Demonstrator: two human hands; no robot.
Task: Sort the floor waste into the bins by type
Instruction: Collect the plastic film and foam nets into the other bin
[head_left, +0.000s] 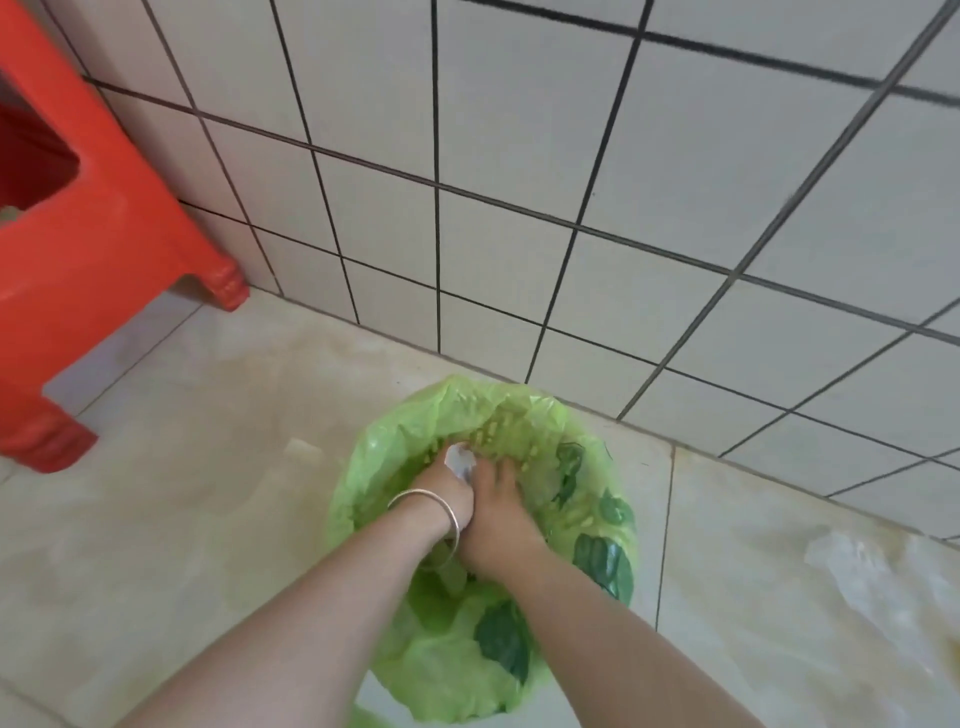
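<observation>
Against the base of the tiled wall, a bin lined with a green bag stands on the floor; both hands are lowered into its mouth. Left hand, with a silver bangle at the wrist, and right hand are pressed together, fingers curled around a crumpled white piece of waste. A red plastic stool stands at left, and a clear plastic sheet lies at right.

- Bin liner: thin green plastic film, crinkled, translucent.
- Stool: red moulded plastic, smooth, semi-gloss.
- Bangle: polished metal.
- Wall tiles: glazed ceramic.
</observation>
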